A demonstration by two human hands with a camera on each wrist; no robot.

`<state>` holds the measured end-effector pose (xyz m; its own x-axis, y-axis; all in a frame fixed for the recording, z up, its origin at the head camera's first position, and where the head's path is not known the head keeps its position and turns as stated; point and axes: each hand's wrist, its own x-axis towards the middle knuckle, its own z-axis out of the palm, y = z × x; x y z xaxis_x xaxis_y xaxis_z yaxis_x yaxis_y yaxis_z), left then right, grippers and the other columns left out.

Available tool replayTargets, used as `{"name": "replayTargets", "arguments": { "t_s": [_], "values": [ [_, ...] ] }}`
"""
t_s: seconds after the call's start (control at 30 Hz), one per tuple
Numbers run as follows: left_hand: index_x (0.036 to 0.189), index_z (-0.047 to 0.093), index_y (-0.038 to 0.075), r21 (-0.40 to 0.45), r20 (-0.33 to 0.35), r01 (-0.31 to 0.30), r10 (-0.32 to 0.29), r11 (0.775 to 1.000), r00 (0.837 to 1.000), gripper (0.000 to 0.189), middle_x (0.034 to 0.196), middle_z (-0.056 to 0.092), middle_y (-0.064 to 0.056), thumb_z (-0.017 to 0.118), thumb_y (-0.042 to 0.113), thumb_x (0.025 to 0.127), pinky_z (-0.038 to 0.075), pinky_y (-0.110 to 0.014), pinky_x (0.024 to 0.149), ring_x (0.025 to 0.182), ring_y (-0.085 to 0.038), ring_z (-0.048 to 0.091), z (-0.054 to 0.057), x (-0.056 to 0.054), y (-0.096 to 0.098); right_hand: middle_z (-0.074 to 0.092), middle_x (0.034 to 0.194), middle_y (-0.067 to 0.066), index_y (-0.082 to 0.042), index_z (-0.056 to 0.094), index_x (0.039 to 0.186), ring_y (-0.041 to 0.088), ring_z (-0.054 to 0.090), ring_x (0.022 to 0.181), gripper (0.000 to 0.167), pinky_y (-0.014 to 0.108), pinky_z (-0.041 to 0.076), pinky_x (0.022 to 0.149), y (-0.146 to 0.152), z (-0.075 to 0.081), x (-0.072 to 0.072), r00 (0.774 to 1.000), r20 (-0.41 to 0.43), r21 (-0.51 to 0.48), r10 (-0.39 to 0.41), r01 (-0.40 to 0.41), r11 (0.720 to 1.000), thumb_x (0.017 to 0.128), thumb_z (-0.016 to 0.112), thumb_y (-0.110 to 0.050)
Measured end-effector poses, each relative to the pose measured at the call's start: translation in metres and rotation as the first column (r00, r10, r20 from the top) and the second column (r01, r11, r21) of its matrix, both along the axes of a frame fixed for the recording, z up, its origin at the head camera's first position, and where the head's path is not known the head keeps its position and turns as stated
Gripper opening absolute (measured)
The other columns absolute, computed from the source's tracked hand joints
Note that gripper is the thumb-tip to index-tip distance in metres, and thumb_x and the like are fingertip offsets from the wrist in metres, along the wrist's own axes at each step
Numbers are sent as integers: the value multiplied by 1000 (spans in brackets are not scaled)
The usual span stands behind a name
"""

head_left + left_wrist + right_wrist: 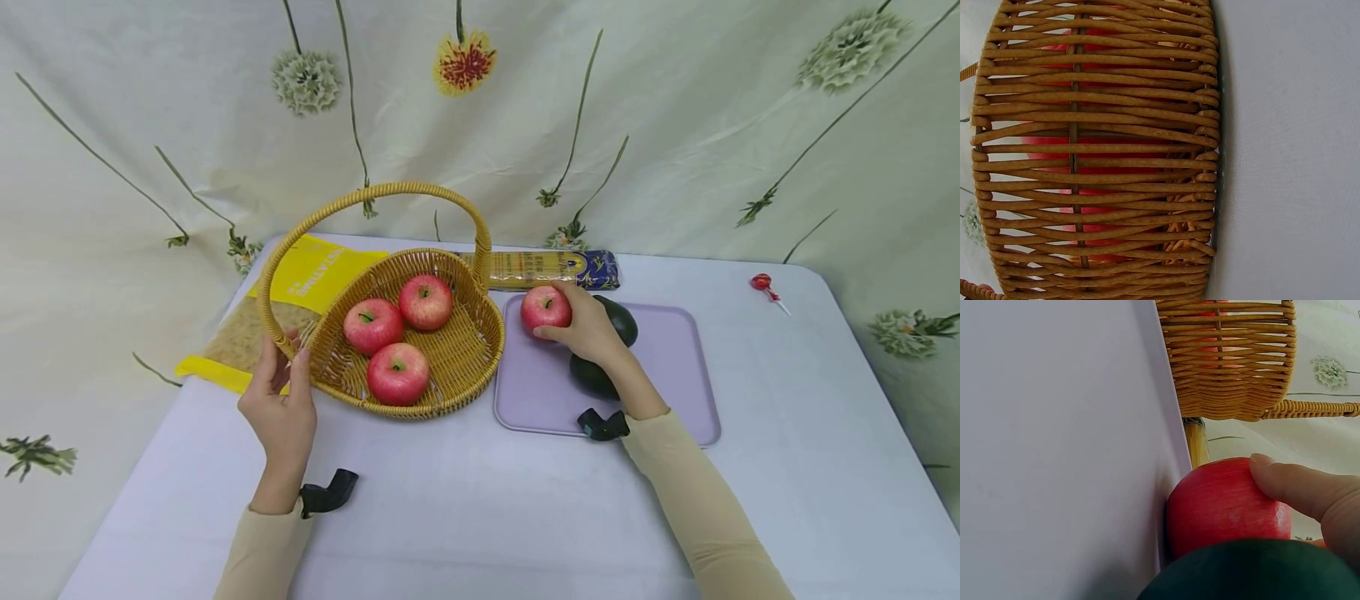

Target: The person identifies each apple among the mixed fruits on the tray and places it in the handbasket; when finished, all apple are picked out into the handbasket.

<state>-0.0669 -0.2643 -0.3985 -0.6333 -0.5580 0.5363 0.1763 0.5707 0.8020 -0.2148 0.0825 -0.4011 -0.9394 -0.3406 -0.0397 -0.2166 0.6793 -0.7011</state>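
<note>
My right hand (588,327) grips a red apple (545,310) at the left part of a lilac tray (667,367). In the right wrist view the thumb (1300,487) presses on the apple (1222,506); whether the apple touches the tray is unclear. Two dark green avocados (595,377) lie on the tray, partly covered by the right hand and wrist. My left hand (283,404) holds the base of the handle of a wicker basket (468,358). Inside the basket sit three red apples (398,374), also glimpsed through its weave (1097,125) in the left wrist view.
Behind the basket lies a yellow bag (330,271) of pasta. A long gold and blue packet (540,270) lies behind the tray. A red lollipop (762,283) lies at the back right of the white table (465,500). Flower-patterned cloth (675,125) hangs behind.
</note>
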Motion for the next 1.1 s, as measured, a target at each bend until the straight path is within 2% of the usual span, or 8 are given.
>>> {"name": "replayTargets", "arguments": {
  "t_s": [0.23, 0.6, 0.8, 1.1],
  "values": [
    [141, 52, 12, 6, -8, 11, -11, 1000, 1000, 48, 118, 69, -15, 62, 4, 94, 50, -7, 84, 106, -4, 66, -3, 0, -4, 46, 145, 21, -3, 39, 146, 37, 47, 130, 80, 52, 43, 108, -3, 0, 0, 1000, -24, -3, -2, 2, 1000, 82, 79, -28],
    [141, 53, 18, 1, -18, 37, -37, 999, 999, 46, 118, 69, -14, 61, 12, 96, 50, -8, 85, 106, -4, 67, -3, 1, -5, 43, 148, 22, 0, 37, 147, 38, 45, 133, 82, 53, 43, 108, -4, 4, 3, 999, -53, -46, -12, 10, 999, 82, 80, -25],
    [141, 53, 14, 5, -15, 35, -35, 999, 999, 47, 119, 69, -15, 62, 8, 95, 50, -7, 85, 105, -3, 66, -3, 0, -4, 43, 148, 21, -1, 38, 147, 38, 44, 134, 82, 54, 42, 108, 2, 13, 6, 997, -76, -63, -26, 21, 998, 81, 80, -25],
    [139, 53, 3, 1, -18, 18, -18, 1000, 1000, 46, 117, 68, -21, 60, -1, 94, 49, -6, 86, 103, 0, 64, 4, 1, 2, 45, 146, 21, 0, 41, 145, 39, 46, 131, 80, 55, 46, 104, 10, 29, 15, 992, -124, -127, -9, -7, 992, 80, 81, -23]
  ]
}}
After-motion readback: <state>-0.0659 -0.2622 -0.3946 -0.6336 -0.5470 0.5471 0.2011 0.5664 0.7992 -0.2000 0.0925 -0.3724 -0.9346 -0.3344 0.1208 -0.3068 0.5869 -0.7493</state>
